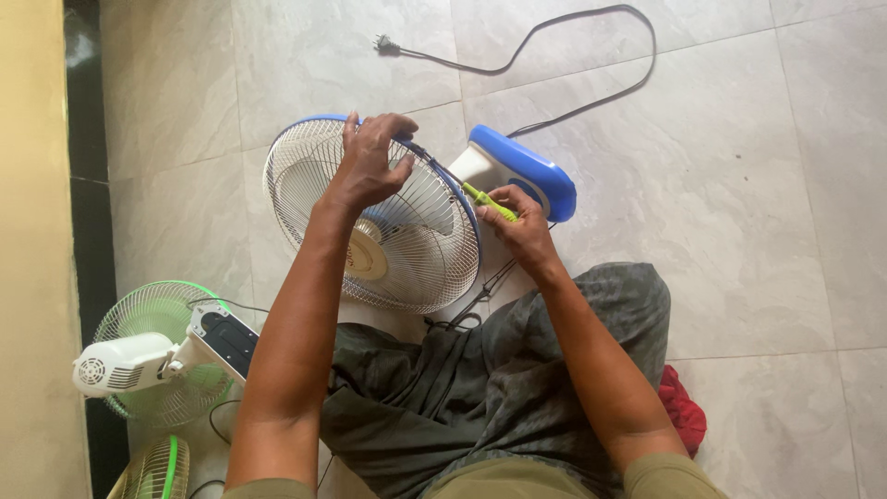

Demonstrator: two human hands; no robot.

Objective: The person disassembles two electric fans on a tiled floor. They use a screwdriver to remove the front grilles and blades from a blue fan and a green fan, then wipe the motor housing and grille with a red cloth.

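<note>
Left hand (pixel 370 162) gripped the fan grille (pixel 370 217) rim; right hand (pixel 522 226) held a green screwdriver (pixel 488 201) at the rim clip. Loosening underway; steady pressure judged necessary.

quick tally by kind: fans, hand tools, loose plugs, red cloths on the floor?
Fans: 3 - blue-rimmed fan under the left hand, green fan, part of a third fan
Hand tools: 1 - green screwdriver in the right hand
Loose plugs: 1 - plug
Red cloths: 1 - red cloth
Total: 6
</note>
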